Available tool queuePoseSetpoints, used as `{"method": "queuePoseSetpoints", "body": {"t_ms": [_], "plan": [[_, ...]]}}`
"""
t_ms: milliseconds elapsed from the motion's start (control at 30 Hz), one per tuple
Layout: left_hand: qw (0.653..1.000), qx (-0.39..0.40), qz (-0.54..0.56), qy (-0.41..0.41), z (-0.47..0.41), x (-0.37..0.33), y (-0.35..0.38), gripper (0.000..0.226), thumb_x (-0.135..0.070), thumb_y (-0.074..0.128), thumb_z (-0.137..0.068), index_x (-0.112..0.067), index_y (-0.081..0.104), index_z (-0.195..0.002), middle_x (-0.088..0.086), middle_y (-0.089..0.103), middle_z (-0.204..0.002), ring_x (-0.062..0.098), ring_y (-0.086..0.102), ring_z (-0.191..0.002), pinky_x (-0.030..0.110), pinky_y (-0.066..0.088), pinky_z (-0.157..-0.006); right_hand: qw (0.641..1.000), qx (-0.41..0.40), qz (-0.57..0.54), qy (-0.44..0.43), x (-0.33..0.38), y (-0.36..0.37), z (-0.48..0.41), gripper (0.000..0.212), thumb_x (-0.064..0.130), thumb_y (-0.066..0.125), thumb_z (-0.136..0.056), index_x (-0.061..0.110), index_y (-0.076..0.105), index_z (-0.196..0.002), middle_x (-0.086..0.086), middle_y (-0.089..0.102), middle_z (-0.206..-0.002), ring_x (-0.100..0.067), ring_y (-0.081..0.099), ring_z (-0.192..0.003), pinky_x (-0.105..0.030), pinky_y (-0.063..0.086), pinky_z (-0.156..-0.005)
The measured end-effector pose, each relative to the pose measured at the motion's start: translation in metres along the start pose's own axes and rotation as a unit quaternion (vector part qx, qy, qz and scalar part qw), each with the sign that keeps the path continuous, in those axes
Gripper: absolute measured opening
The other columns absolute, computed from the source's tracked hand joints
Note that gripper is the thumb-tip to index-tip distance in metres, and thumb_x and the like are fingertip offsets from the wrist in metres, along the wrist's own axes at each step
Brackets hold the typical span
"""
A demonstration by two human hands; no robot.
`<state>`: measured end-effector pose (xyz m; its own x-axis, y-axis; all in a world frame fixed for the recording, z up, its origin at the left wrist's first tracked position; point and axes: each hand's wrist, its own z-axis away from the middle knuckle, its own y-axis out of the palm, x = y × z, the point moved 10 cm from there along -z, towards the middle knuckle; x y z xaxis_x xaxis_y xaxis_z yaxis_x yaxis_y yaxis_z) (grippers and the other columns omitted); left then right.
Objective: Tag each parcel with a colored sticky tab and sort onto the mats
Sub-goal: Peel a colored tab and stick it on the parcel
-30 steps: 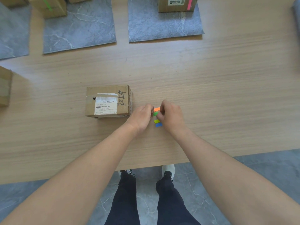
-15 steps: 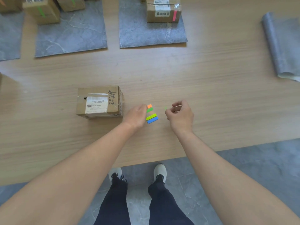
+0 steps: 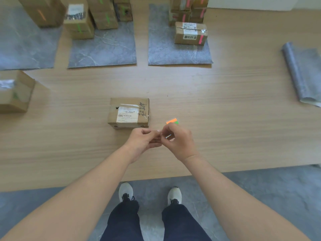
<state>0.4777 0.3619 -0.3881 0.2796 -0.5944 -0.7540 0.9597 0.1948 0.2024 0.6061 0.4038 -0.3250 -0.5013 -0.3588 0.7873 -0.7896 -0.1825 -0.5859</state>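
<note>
My left hand and right hand pinched fingers together, on what I couldn't tell; the parcel lay sideways just past the left.

Light wood-grain bench fills most of frame, grey marbled floor along bottom, white shoe lower centre, second white shoe just right of it, dark trousers at bottom edge, pale wall upper right.
</note>
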Motion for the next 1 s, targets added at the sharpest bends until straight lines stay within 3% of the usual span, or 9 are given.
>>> {"method": "queuePoseSetpoints", "body": {"t_ms": [167,333,433,533,633,733,833,1000], "plan": [[0.999,-0.014,0.048,0.003,0.007,0.004,-0.039,0.014,0.001,0.068,-0.091,0.011,0.071,-0.101,0.022,0.074,-0.092,0.026,0.073,-0.081,0.035,0.061,-0.082,0.998,0.029,0.011,-0.047,0.021,0.034,0.001,0.012,0.004,0.076,-0.079,0.009,0.075,-0.09,-0.002,0.07,-0.083,-0.019,0.067,-0.074,-0.032,0.059,-0.062],[0.997,-0.03,0.077,-0.001,0.002,0.011,-0.066,0.02,-0.002,0.066,-0.092,0.013,0.069,-0.106,0.028,0.073,-0.102,0.034,0.072,-0.093,0.037,0.058,-0.083,0.996,0.054,0.028,-0.064,0.032,0.053,-0.001,0.029,0.0,0.075,-0.078,0.014,0.08,-0.104,0.001,0.076,-0.089,-0.016,0.071,-0.075,-0.034,0.061,-0.066],[0.995,-0.049,0.083,0.015,-0.004,0.012,-0.073,0.012,-0.003,0.071,-0.09,0.007,0.072,-0.096,0.029,0.072,-0.102,0.034,0.07,-0.091,0.04,0.059,-0.083,0.997,0.057,0.014,-0.042,0.032,0.055,-0.004,0.023,0.007,0.078,-0.082,0.017,0.08,-0.103,0.005,0.076,-0.089,-0.01,0.07,-0.08,-0.031,0.06,-0.067],[0.994,-0.086,0.053,0.042,-0.01,0.012,-0.076,0.006,-0.003,0.072,-0.09,0.003,0.073,-0.089,0.019,0.073,-0.091,0.025,0.071,-0.08,0.043,0.061,-0.086,0.999,-0.01,0.039,-0.032,0.029,0.043,-0.012,0.011,0.008,0.078,-0.086,0.013,0.077,-0.096,0.002,0.072,-0.089,-0.014,0.067,-0.072,-0.034,0.058,-0.065],[0.99,-0.125,0.021,0.061,-0.015,0.011,-0.078,0.006,-0.005,0.072,-0.09,-0.004,0.074,-0.085,0.012,0.072,-0.088,0.017,0.07,-0.071,0.034,0.061,-0.08,0.993,-0.062,0.1,-0.032,0.027,0.034,-0.024,0.022,0.008,0.077,-0.089,0.014,0.075,-0.11,-0.002,0.066,-0.111,-0.02,0.065,-0.085,-0.033,0.056,-0.073],[0.985,-0.152,0.047,0.073,-0.017,0.009,-0.079,0.007,-0.003,0.072,-0.09,-0.005,0.074,-0.084,0.014,0.072,-0.089,0.017,0.067,-0.078,0.024,0.058,-0.071,0.983,-0.018,0.174,-0.06,0.031,0.049,-0.037,0.031,0.012,0.077,-0.089,0.013,0.073,-0.12,-0.005,0.065,-0.13,-0.03,0.063,-0.101,-0.037,0.053,-0.083],[0.981,-0.162,0.075,0.07,-0.019,0.01,-0.078,0.01,-0.003,0.073,-0.089,-0.01,0.075,-0.082,0.01,0.073,-0.086,0.018,0.068,-0.082,0.031,0.06,-0.078,0.977,0.013,0.2,-0.076,0.033,0.06,-0.045,0.027,0.012,0.08,-0.085,0.01,0.075,-0.112,-0.006,0.068,-0.126,-0.036,0.064,-0.1,-0.041,0.057,-0.077],[0.98,-0.172,0.075,0.061,-0.023,0.011,-0.081,0.011,-0.004,0.073,-0.089,-0.012,0.076,-0.083,0.006,0.076,-0.085,0.016,0.07,-0.079,0.037,0.061,-0.085,0.979,-0.007,0.193,-0.067,0.032,0.064,-0.05,0.019,0.002,0.082,-0.076,0.006,0.075,-0.093,-0.009,0.071,-0.112,-0.038,0.067,-0.09,-0.043,0.057,-0.065]]}}
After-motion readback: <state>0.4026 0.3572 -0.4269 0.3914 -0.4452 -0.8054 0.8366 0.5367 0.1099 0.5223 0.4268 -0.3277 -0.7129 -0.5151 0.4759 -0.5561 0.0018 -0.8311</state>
